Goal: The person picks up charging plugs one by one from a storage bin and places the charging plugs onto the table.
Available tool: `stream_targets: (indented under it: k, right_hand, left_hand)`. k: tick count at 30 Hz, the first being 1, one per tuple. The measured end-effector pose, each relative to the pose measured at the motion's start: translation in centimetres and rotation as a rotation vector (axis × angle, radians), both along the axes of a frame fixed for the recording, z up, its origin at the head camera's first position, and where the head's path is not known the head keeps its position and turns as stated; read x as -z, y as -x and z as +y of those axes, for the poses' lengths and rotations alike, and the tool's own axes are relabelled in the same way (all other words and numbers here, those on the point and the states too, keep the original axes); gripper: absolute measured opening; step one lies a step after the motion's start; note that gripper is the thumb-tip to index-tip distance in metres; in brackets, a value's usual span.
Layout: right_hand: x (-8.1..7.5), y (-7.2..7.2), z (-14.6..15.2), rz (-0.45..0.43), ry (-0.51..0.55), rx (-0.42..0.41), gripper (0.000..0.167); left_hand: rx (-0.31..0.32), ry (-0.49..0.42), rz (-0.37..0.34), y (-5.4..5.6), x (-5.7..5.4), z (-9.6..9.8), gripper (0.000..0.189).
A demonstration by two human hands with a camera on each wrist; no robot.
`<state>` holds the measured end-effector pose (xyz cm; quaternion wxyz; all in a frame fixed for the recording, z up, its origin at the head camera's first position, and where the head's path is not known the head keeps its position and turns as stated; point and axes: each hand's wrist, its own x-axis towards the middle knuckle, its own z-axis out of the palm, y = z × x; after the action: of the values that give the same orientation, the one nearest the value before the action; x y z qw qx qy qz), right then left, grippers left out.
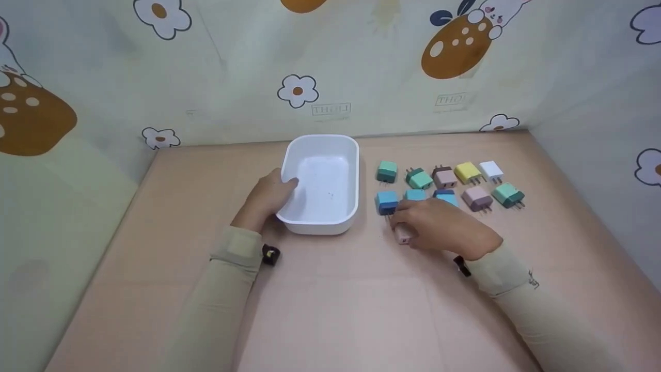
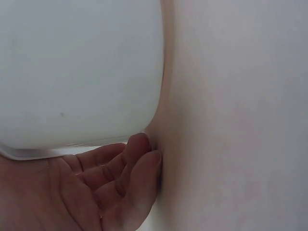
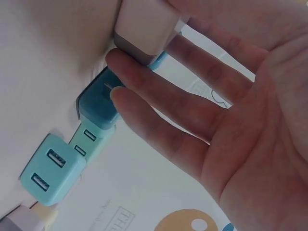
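Observation:
A white plastic tub (image 1: 323,181) stands left of a group of two-tone USB wall chargers. My left hand (image 1: 266,199) holds its left side, thumb over the rim and the other fingers along the outer wall, as the left wrist view shows the fingers (image 2: 137,149) bent there. My right hand (image 1: 439,225) pinches a pink charger (image 1: 403,239) close to the tabletop, in front of the rows. In the right wrist view that pink charger (image 3: 144,29) shows its brownish end between thumb and fingers. A blue charger (image 1: 387,202) lies just beyond the fingertips.
Behind the right hand lie chargers in two rows: green (image 1: 387,171), yellow (image 1: 468,173), white (image 1: 491,171), pink (image 1: 477,199) and more blue and green ones. A few dark specks mark the tub's floor. Patterned sheeting (image 1: 248,62) closes off the back and sides of the table.

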<state>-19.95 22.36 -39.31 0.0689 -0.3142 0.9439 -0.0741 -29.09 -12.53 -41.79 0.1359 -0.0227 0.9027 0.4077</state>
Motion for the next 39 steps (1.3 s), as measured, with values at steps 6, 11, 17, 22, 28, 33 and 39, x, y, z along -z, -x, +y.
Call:
stream_targets:
  k: [6, 11, 17, 22, 28, 33, 39]
  right_hand:
    - [-0.2, -0.4, -0.4, -0.011, 0.003, -0.029, 0.041]
    - [-0.2, -0.6, -0.8, -0.026, 0.010, -0.050, 0.041]
    - [0.0, -0.8, -1.1, -0.025, 0.030, -0.083, 0.041]
    - [0.2, -0.8, -1.4, 0.006, 0.072, -0.138, 0.041]
    - [0.2, -0.8, -1.4, 0.004, 0.088, -0.140, 0.042]
    - [0.1, -0.7, -1.3, -0.008, 0.093, -0.137, 0.044]
    - [-0.3, -0.5, -0.8, 0.000, 0.107, -0.134, 0.042]
  left_hand:
    - [-0.005, 0.001, -0.005, -0.1, -0.1, 0.1, 0.068]
    - [0.001, 0.013, 0.011, -0.1, -0.1, 0.2, 0.067]
    - [-0.001, 0.019, 0.013, 0.0, -0.1, 0.2, 0.067]
    - [-0.009, 0.011, 0.004, -0.1, -0.2, 0.2, 0.067]
    - [-0.006, 0.014, -0.001, -0.1, -0.3, 0.1, 0.068]
    - [-0.011, 0.008, -0.005, 0.0, -0.2, 0.1, 0.068]
    - [0.003, 0.010, 0.016, 0.0, -0.1, 0.1, 0.068]
